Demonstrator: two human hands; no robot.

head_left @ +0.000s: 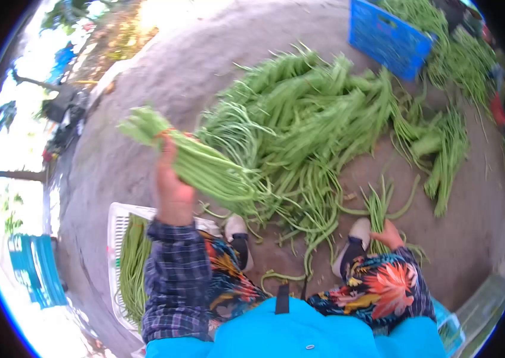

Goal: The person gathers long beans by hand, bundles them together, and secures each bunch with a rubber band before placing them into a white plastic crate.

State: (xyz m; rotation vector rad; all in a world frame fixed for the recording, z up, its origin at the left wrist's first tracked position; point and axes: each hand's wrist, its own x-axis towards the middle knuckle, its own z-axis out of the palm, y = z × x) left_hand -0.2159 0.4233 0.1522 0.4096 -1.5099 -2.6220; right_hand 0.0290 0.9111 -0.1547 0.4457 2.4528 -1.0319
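Observation:
A thick bundle of long green beans [213,173], tied with a red band near one end, is raised at the left. My left hand [175,194] is closed around it just below the band. Low at the right, beside my right shoe, my right hand [389,235] is closed on a few loose long beans [377,206] that stick up past the fingers. Between and beyond my hands a large heap of long beans [318,113] lies on the ground, with strands trailing toward my feet.
A white plastic crate [115,238] holding long beans stands at my left. Beyond the heap is a blue crate [386,39], with more beans [464,62] beside it. Smaller bean bunches [443,161] lie to the right. A teal stool-like object [37,268] is at far left.

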